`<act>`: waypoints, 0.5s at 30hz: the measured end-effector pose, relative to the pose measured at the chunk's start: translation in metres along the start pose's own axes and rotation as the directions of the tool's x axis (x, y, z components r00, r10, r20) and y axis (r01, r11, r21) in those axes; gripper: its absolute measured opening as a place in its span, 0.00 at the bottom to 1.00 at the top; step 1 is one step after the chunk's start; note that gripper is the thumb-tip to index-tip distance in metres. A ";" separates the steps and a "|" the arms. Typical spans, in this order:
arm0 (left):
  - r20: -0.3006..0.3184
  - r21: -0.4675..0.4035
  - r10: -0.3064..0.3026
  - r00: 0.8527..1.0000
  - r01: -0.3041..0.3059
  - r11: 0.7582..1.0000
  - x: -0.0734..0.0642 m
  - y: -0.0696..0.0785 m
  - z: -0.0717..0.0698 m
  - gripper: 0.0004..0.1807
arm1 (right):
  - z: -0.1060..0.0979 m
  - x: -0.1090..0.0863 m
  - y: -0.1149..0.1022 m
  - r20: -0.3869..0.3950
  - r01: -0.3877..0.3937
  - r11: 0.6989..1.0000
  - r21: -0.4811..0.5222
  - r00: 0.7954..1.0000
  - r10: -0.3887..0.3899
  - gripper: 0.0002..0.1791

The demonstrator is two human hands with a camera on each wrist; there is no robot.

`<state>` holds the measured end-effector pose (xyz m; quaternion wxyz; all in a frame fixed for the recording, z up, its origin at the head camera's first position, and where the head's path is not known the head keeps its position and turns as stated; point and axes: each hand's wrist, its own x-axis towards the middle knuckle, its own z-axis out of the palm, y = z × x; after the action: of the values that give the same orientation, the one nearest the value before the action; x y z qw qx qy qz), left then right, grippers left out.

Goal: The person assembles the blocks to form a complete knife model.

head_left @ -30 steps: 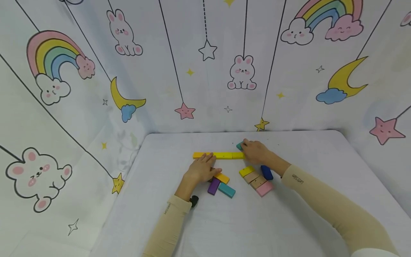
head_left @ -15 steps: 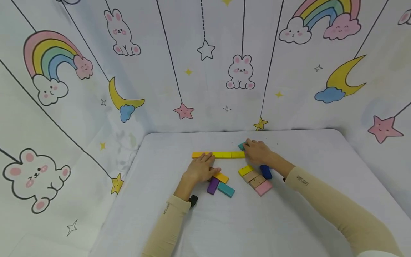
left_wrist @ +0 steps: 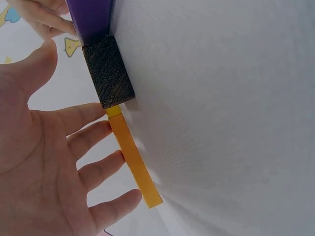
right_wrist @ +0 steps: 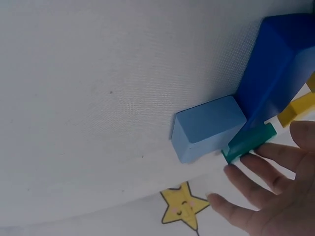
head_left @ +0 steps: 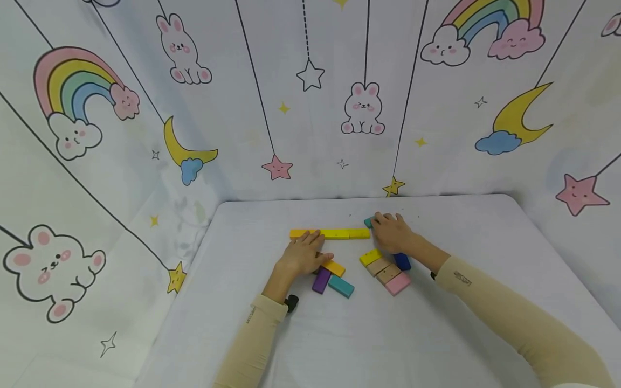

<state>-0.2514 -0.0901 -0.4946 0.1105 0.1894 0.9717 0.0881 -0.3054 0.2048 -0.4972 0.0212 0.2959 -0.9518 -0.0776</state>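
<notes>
My left hand (head_left: 302, 254) lies spread, its fingertips touching an orange block (left_wrist: 133, 152) at the left of a straight row that continues in yellow blocks (head_left: 339, 234). Its thumb reaches over a cluster with an orange block (head_left: 335, 268), a purple block (head_left: 321, 281) and a teal block (head_left: 342, 286); a black block (left_wrist: 108, 71) shows in the left wrist view. Beyond the row's right end, my right hand (head_left: 394, 233) touches a green-teal block (right_wrist: 250, 141) with extended fingertips, the thumb apart from it. In the head view, the hand covers most of this block.
Right of centre, a yellow block (head_left: 371, 257), two wood-coloured blocks (head_left: 383, 269) and a pink block (head_left: 399, 283) lie side by side. A dark blue block (head_left: 402, 262) sits near the right wrist, by a light blue block (right_wrist: 209, 125). A patterned backdrop (head_left: 315, 140) rises behind the table.
My right hand has slid a little to the right with the green-teal block, uncovering the right end of the yellow row. My left hand stays in place. The view has shifted slightly.
</notes>
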 end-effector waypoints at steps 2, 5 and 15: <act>0.000 -0.004 0.000 1.000 0.000 1.000 0.000 0.000 0.000 0.41 | 0.000 -0.002 0.000 -0.015 0.008 1.000 -0.003 1.000 -0.008 0.25; 0.001 -0.007 0.002 1.000 -0.002 1.000 -0.001 0.001 -0.001 0.41 | 0.002 -0.005 0.001 -0.053 0.033 0.999 -0.020 0.998 -0.034 0.24; 0.002 -0.005 0.001 1.000 -0.001 1.000 0.000 0.001 -0.001 0.41 | 0.000 -0.016 0.001 -0.106 0.080 0.992 -0.093 0.990 -0.090 0.19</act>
<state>-0.2509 -0.0896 -0.4937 0.1118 0.1895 0.9713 0.0904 -0.2927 0.2148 -0.4968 0.0834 0.3389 -0.9313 -0.1041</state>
